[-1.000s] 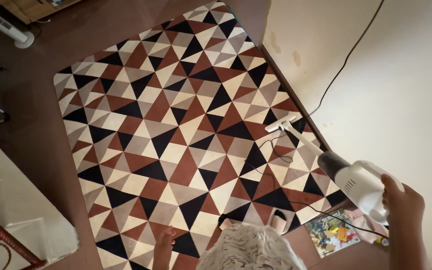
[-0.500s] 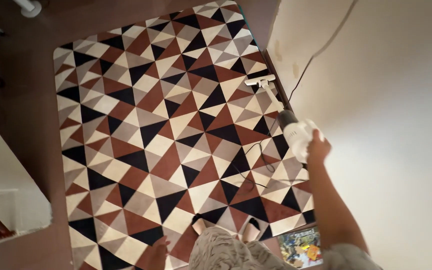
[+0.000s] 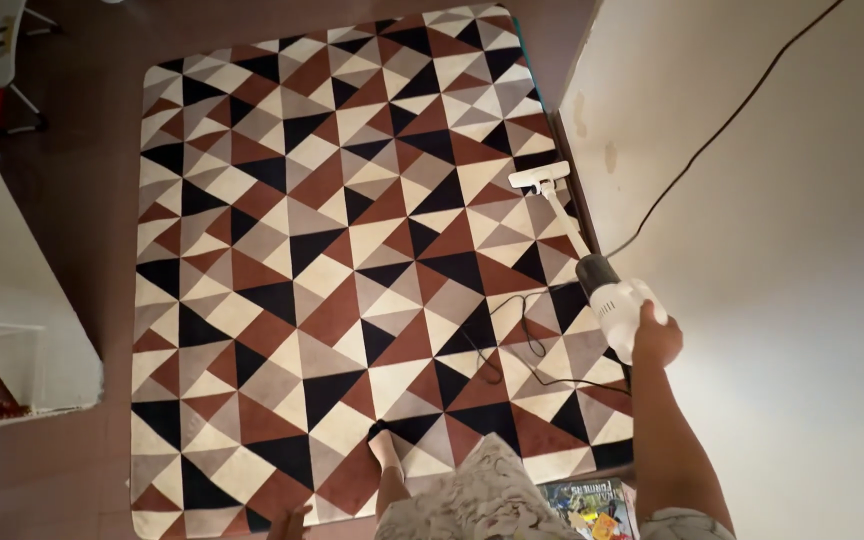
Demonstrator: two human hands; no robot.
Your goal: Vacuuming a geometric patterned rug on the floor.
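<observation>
The right hand (image 3: 658, 338) is closed tight around the white stick vacuum cleaner (image 3: 620, 305). Its flat white head (image 3: 539, 176) sits on the far right edge of the triangle-patterned rug (image 3: 342, 270), just beside the cream wall (image 3: 782, 250). Only the fingertips of the left hand (image 3: 292, 520) peek in near the bottom; I cannot tell its grip.
</observation>
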